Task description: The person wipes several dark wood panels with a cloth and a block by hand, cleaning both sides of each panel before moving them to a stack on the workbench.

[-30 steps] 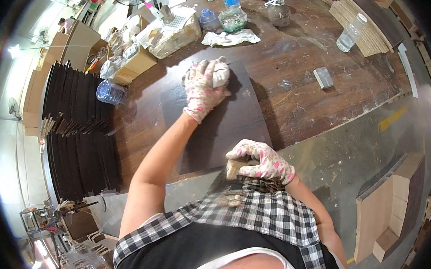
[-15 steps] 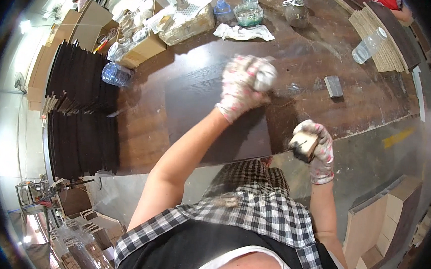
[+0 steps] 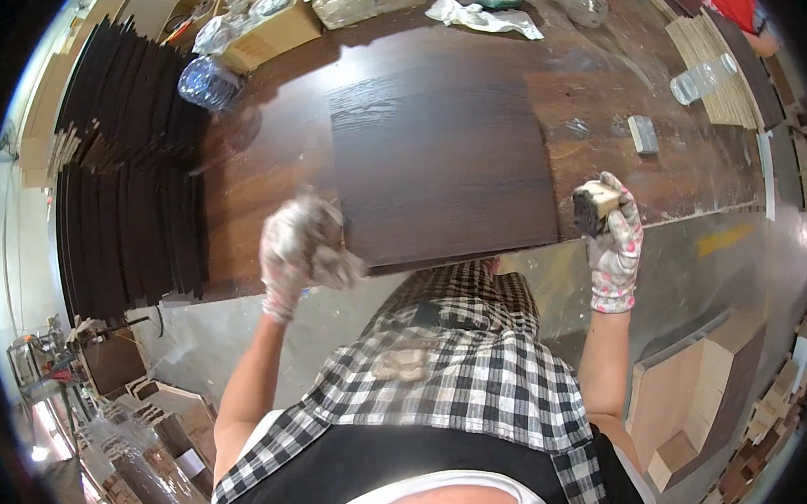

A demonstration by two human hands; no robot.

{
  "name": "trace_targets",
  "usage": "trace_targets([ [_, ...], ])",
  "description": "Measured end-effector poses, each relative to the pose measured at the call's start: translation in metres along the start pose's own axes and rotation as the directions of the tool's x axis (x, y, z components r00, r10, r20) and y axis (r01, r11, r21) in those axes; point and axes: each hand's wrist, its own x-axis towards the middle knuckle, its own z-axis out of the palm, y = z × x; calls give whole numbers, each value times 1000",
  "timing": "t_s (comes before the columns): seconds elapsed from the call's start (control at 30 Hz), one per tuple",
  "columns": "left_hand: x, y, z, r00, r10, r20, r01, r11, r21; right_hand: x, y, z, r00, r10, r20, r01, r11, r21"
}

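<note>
My left hand [image 3: 285, 250], in a pink-spotted white glove, is closed around a crumpled, stained rag [image 3: 334, 265]. Motion smears both, beside the near left corner of a dark brown wood-grain panel [image 3: 444, 172]. This panel lies flat on the brown worktable [image 3: 272, 154]. Off the panel's right side, by the table's front edge, my gloved right hand [image 3: 618, 245] grips a cream sponge block [image 3: 598, 203] with a black-stained end. A small grey block [image 3: 643, 135] rests on the table beyond that hand.
Stacks of dark panels [image 3: 122, 228] stand at the left beside a blue-tinted plastic bottle [image 3: 210, 83]. Along the back are a filled cardboard box [image 3: 273, 37] and a white cloth [image 3: 484, 17]. A clear bottle [image 3: 703, 80] lies by stacked boards at the right. A wooden box frame [image 3: 693, 395] stands below.
My left hand has swept with the rag from over the panel's far part to its near left corner. My right hand, still gripping the sponge block, sits higher in view, which has shifted.
</note>
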Motion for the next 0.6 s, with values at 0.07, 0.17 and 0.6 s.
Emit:
trace_targets([
  [0.07, 5, 3, -1, 975, -115, -190, 96, 990, -106, 10, 2, 22, 1000, -1, 0, 1, 1000, 3],
  [0.17, 22, -12, 4, 939, -220, -262, 96, 904, -416, 21, 12, 49, 992, -21, -121, -2, 982, -187],
  [0.6, 46, 21, 13, 995, 88, 41, -96, 950, 298, 47, -36, 61, 999, 14, -52, -33, 920, -391],
])
